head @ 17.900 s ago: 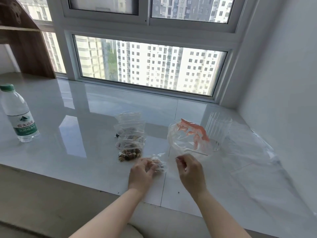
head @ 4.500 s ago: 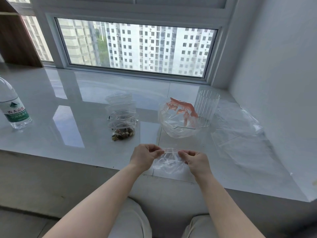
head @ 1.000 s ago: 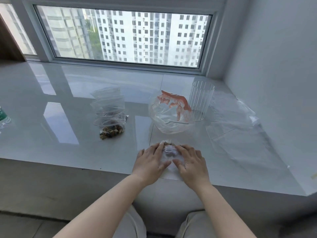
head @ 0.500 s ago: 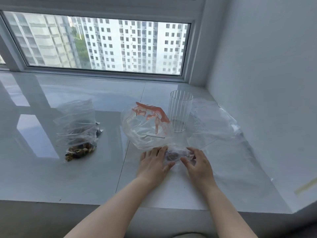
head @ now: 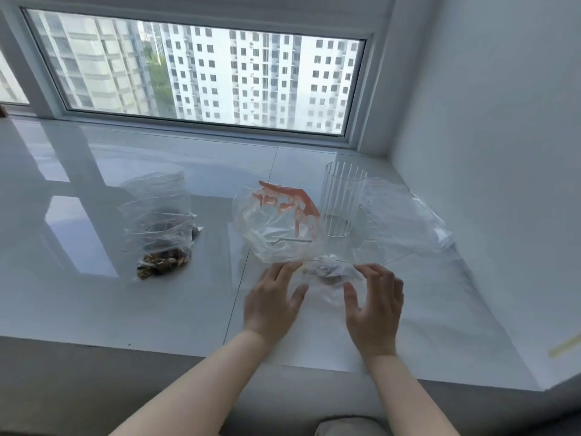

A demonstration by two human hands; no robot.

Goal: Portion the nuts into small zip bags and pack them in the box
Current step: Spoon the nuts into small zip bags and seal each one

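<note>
A small clear zip bag (head: 330,273) with a few dark nuts lies on the white sill between my hands. My left hand (head: 272,302) lies flat at its left edge, fingers straight and spread. My right hand (head: 374,305) hovers at its right edge with fingers loosely bent, holding nothing. Just behind stands a crumpled clear bag with orange print (head: 279,225). To the left lies a stack of filled small zip bags (head: 158,228), nuts showing at the near end.
A ribbed clear glass cup (head: 342,204) stands behind the printed bag. Large flat clear plastic bags (head: 405,221) lie at the right, near the white wall. The sill's front edge (head: 188,349) runs just below my wrists. A window closes the far side.
My hands have drawn slightly apart and lifted off the small bag's top; the right hand's fingers have loosened. The head view has tilted a little leftward and down.
</note>
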